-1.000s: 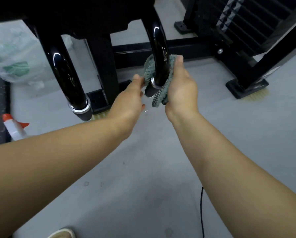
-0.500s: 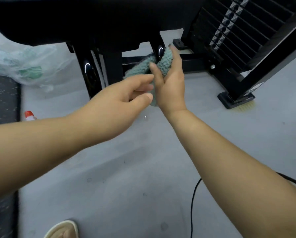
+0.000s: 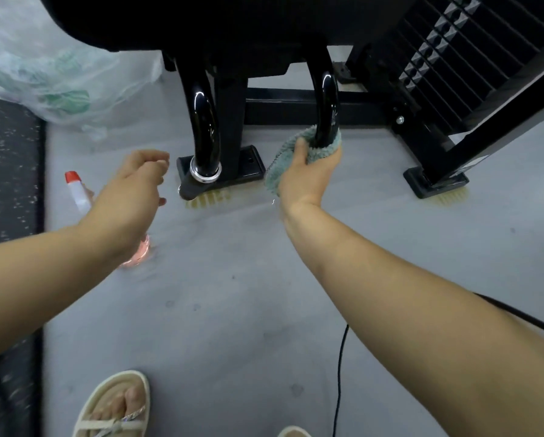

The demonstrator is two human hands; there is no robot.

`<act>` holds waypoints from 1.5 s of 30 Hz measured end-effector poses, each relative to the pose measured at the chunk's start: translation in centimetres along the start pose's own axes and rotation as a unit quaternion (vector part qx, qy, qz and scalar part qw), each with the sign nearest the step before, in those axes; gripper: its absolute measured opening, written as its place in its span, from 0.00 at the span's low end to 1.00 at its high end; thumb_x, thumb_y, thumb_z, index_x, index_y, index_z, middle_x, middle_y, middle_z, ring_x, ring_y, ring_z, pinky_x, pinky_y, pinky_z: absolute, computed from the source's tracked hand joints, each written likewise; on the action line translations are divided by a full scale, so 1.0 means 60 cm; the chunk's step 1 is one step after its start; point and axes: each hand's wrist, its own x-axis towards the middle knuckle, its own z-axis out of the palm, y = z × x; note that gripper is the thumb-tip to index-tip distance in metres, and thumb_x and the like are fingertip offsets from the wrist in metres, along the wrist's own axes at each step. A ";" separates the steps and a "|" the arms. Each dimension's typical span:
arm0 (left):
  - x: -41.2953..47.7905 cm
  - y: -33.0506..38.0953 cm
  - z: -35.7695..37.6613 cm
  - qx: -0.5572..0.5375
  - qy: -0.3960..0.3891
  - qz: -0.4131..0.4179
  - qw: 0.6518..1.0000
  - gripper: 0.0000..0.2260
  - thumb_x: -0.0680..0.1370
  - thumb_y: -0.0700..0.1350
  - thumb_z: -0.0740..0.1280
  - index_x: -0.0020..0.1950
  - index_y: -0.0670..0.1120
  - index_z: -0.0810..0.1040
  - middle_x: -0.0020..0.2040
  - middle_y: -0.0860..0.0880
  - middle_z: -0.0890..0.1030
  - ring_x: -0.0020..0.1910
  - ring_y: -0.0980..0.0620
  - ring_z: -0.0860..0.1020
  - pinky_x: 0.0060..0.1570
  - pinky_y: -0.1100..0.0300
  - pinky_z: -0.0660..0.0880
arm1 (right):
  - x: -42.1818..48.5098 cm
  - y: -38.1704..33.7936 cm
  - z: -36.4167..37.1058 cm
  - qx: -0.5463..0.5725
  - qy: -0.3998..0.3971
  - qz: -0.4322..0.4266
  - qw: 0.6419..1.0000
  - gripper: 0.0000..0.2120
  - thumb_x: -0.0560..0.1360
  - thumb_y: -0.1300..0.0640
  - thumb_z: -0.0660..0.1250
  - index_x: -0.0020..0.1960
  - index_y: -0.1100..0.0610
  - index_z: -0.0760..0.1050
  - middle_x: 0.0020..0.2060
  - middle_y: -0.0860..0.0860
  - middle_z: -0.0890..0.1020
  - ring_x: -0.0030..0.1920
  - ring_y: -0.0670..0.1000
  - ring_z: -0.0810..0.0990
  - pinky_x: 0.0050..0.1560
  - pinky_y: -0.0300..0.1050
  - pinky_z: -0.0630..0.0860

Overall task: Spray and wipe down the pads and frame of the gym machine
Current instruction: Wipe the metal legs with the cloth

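- A pale sticker (image 3: 481, 159) sits on the slanted frame bar (image 3: 500, 121) at the right; its print is too small to read.
- The right hand (image 3: 308, 178) grips a teal cloth (image 3: 322, 148), fingers and thumb curled round it.
- The cloth is wrapped round the lower end of the right curved black tube (image 3: 327, 96), under the dark seat pad (image 3: 201, 20).
- The left hand (image 3: 135, 184) hangs loosely curled and holds nothing, just beside the left tube (image 3: 206, 121) and its chrome ring (image 3: 205, 173).
- A spray bottle (image 3: 79, 197) with a red cap is on the grey floor (image 3: 232, 310), partly hidden by the left wrist.
- A clear plastic bag (image 3: 50, 74) lies at the far left and the weight stack (image 3: 453, 52) stands at the right.
- A black cable (image 3: 340, 373) and a sandalled foot (image 3: 116, 408) are at the near edge.
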 end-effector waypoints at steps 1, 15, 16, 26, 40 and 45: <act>0.006 -0.004 0.009 -0.010 -0.031 -0.015 0.999 0.10 0.79 0.45 0.56 0.48 0.58 0.75 0.57 0.52 0.77 0.53 0.55 0.75 0.62 0.53 0.71 | 0.008 -0.001 -0.007 -0.003 -0.018 -0.005 1.000 0.20 0.76 0.60 0.67 0.64 0.53 0.64 0.49 0.45 0.77 0.48 0.42 0.77 0.53 0.37 0.72; 0.014 -0.020 0.023 -0.060 -0.085 -0.064 0.992 0.15 0.82 0.52 0.52 0.51 0.57 0.78 0.56 0.55 0.78 0.59 0.54 0.72 0.64 0.53 0.68 | -0.076 0.035 -0.007 -0.027 -0.076 0.184 0.980 0.15 0.79 0.54 0.62 0.64 0.57 0.69 0.53 0.53 0.80 0.55 0.54 0.79 0.60 0.55 0.76; 0.014 -0.020 0.021 -0.071 -0.083 -0.064 0.992 0.16 0.83 0.52 0.51 0.55 0.55 0.78 0.59 0.55 0.77 0.59 0.54 0.72 0.64 0.53 0.68 | -0.095 0.023 -0.004 -0.009 -0.100 0.181 0.978 0.17 0.78 0.52 0.63 0.65 0.57 0.69 0.54 0.53 0.80 0.55 0.53 0.80 0.60 0.54 0.75; 0.023 0.009 0.000 -0.143 -0.099 -0.007 0.985 0.17 0.84 0.51 0.48 0.50 0.54 0.77 0.50 0.58 0.78 0.45 0.68 0.76 0.55 0.62 0.71 | -0.176 -0.059 0.029 -0.189 -0.317 -0.015 0.929 0.06 0.77 0.60 0.63 0.51 0.56 0.65 0.54 0.61 0.75 0.56 0.57 0.75 0.60 0.54 0.72; -0.001 0.067 0.004 0.066 0.091 0.433 0.894 0.16 0.79 0.46 0.54 0.57 0.39 0.74 0.52 0.53 0.69 0.55 0.56 0.68 0.59 0.65 0.64 | -0.116 -0.084 0.081 -0.395 -0.231 -0.193 0.868 0.28 0.69 0.35 0.63 0.56 0.57 0.70 0.46 0.50 0.78 0.49 0.54 0.77 0.43 0.49 0.75; 0.007 0.049 0.005 0.188 -0.006 0.493 0.849 0.15 0.76 0.45 0.61 0.61 0.43 0.77 0.63 0.48 0.65 0.63 0.48 0.66 0.64 0.59 0.65 | -0.096 -0.075 0.034 -0.424 -0.196 -0.414 0.781 0.23 0.68 0.41 0.64 0.45 0.62 0.77 0.45 0.55 0.72 0.45 0.52 0.70 0.40 0.41 0.69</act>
